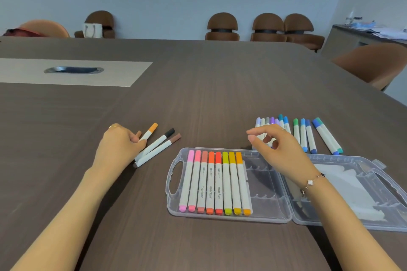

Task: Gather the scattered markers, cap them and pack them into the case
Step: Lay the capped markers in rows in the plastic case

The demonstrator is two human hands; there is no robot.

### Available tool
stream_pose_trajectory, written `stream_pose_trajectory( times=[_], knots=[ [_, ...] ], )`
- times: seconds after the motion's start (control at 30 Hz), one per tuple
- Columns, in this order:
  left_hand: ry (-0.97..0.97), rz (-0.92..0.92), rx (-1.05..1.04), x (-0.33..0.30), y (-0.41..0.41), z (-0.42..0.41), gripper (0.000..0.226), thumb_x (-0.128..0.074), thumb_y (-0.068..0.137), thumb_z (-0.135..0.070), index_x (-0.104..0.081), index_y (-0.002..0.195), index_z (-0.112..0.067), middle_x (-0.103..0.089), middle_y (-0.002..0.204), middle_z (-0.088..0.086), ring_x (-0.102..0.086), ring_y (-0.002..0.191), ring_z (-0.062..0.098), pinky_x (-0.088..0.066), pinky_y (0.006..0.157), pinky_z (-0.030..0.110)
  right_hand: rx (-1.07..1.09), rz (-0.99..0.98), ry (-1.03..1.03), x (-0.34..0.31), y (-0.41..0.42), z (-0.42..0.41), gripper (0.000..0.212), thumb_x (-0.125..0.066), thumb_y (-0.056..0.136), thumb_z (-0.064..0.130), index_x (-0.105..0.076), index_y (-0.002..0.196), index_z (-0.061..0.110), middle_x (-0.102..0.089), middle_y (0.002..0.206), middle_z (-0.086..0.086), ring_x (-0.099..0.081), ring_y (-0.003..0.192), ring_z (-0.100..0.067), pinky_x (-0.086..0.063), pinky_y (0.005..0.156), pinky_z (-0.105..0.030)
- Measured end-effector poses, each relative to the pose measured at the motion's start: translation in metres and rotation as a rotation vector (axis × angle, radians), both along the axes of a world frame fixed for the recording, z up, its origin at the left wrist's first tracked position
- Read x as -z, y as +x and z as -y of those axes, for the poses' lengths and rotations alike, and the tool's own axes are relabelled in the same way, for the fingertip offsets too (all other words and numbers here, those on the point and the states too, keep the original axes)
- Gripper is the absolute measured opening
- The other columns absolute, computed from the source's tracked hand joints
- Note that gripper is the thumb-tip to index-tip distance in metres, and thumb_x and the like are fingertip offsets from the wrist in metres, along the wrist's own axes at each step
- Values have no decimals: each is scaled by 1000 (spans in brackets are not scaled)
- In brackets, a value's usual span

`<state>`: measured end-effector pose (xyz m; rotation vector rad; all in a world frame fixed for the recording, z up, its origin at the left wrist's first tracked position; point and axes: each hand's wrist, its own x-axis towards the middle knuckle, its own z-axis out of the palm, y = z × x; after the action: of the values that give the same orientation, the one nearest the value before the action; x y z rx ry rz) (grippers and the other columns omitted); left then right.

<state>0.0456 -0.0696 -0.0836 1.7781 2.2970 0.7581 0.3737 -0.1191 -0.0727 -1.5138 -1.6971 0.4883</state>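
Head view: left hand point(120, 142) grips an orange marker point(149, 131), two more markers just beside its fingers. Right hand point(279, 149) hovers relaxed, empty, over the case point(262, 182); eight markers point(214, 182) lie packed left of it.

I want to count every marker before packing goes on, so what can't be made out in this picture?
Head view:
- Left hand covers the lower ends of the orange marker and a brown cap; what it grips is unclear.
- Right hand hides part of the purple and grey markers, so no sure count.
- Case: the lid is cut off by the right edge.
- Small print on the packed markers is too small.
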Motion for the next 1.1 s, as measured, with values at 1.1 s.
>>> stream_pose_trajectory(
  times=[1.1],
  knots=[
    [-4,162,695,6,160,94,37,-71,69,-57,-47,59,-31,-51,78,-16,-44,83,2,-37,70,18,-98,96,-227,2,2,0,28,-73,77,36,-64,98,19,-61,88,5,-54,77,-6,-44,64,-10]
  ],
)
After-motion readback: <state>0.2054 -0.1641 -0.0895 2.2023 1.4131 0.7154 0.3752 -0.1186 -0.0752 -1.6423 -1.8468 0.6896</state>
